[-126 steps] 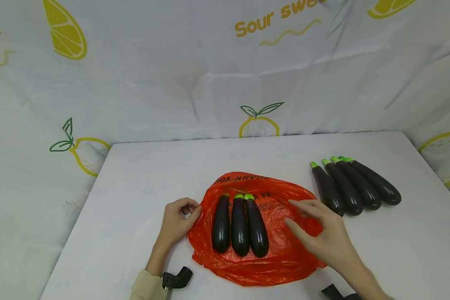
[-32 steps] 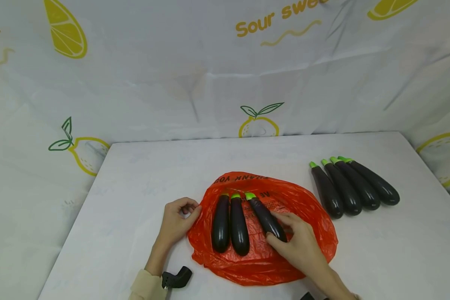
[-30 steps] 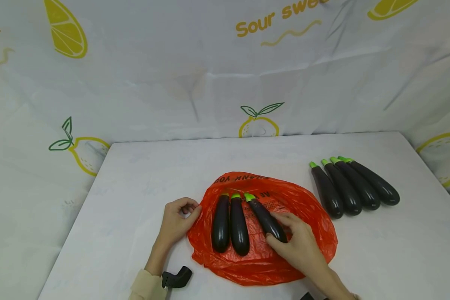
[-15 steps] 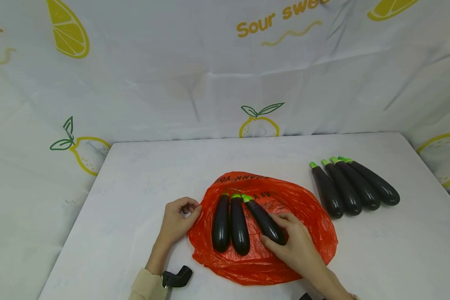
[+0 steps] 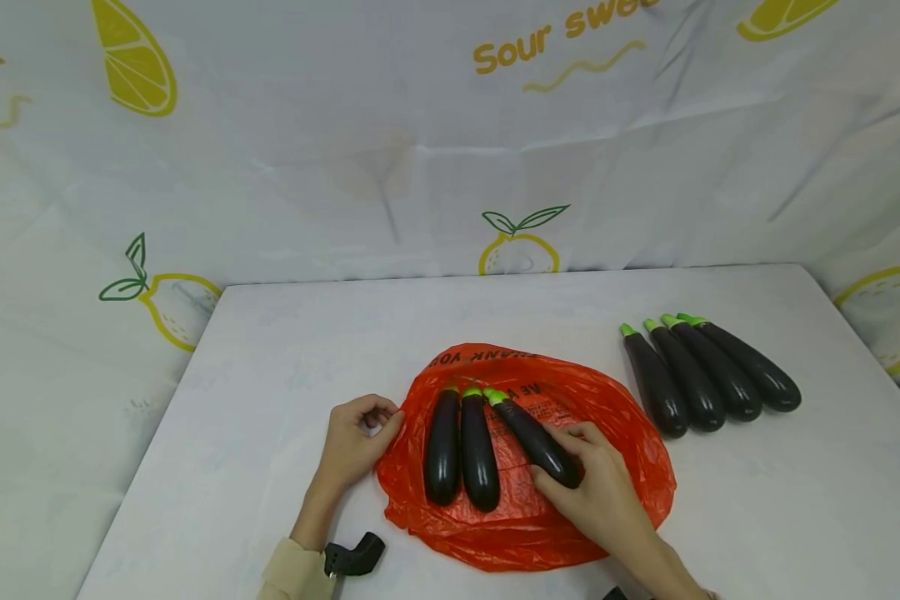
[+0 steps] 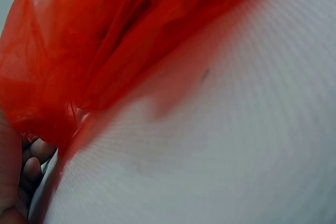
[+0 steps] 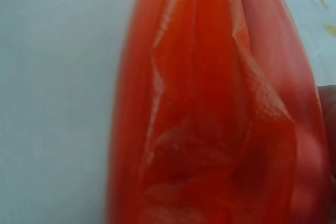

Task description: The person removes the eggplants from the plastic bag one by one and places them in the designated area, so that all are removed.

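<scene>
An open red plastic bag [image 5: 450, 533] lies on the table with three dark eggplants in it. The left eggplant [image 5: 442, 450] and middle eggplant [image 5: 480, 458] lie side by side. The third eggplant [image 5: 528, 433] slants, its green stem end near the middle one and its thick end to the right. My right hand [image 5: 603, 492] grips that thick end between thumb and fingers. At the bag's left rim my left hand [image 5: 356, 437] pinches the plastic, fingers curled. In the right wrist view, red plastic [image 7: 210, 129] hides most of the right hand.
Several more eggplants [image 5: 708, 375] lie in a row on the white table [image 5: 285, 333], right of the bag. A lemon-print sheet [image 5: 307, 167] hangs behind the table. A black wrist strap piece [image 5: 355, 556] sits below the left hand.
My right hand has come from above the bag's right side to grip the third eggplant. That eggplant's thick end has swung right, away from the middle one. The left hand stays put.
</scene>
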`<action>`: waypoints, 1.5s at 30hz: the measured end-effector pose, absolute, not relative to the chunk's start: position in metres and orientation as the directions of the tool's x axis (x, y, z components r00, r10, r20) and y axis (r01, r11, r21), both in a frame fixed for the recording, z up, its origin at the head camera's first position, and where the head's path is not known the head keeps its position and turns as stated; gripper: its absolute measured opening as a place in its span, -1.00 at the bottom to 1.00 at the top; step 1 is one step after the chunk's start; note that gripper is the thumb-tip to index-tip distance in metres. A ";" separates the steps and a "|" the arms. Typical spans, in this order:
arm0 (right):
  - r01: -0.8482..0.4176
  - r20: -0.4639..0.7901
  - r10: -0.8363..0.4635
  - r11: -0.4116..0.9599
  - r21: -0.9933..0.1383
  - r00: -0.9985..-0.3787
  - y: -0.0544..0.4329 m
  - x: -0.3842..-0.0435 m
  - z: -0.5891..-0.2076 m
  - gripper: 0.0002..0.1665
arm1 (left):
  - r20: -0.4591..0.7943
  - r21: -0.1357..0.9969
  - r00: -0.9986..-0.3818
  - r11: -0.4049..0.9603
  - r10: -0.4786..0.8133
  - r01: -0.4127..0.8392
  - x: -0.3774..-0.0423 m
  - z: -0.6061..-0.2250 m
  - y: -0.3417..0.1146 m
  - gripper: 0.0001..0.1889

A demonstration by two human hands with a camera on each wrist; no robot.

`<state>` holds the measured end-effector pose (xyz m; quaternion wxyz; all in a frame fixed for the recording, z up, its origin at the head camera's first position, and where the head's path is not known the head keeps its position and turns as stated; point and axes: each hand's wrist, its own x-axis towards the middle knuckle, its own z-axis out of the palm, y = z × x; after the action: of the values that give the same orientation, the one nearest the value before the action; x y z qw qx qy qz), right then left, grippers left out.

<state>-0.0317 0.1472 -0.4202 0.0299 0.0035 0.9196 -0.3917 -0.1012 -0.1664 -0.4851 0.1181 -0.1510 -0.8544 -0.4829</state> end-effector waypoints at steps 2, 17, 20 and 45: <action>0.026 -0.050 -0.014 0.693 -0.720 -0.999 0.147 -0.031 -0.420 -0.36 | 0.346 0.790 -0.927 0.489 0.144 0.370 -0.101 -0.485 -0.167 -0.97; 0.025 -0.044 -0.011 0.689 -0.725 -0.999 0.150 -0.028 -0.417 -0.34 | 0.339 0.796 -0.931 0.485 0.139 0.362 -0.098 -0.487 -0.168 -0.94; 0.014 -0.035 -0.016 0.689 -0.725 -0.999 0.151 -0.027 -0.415 -0.34 | 0.336 0.797 -0.932 0.485 0.139 0.360 -0.098 -0.486 -0.167 -0.95; -0.050 0.045 -0.025 0.697 -0.715 -0.999 0.162 -0.022 -0.398 -0.38 | 0.345 0.795 -0.927 0.480 0.145 0.371 -0.100 -0.484 -0.166 -0.98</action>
<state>-0.0224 0.1621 -0.3977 -0.0159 -0.0205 0.9211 -0.3885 -0.1005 -0.1660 -0.4837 0.1159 -0.1512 -0.8525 -0.4868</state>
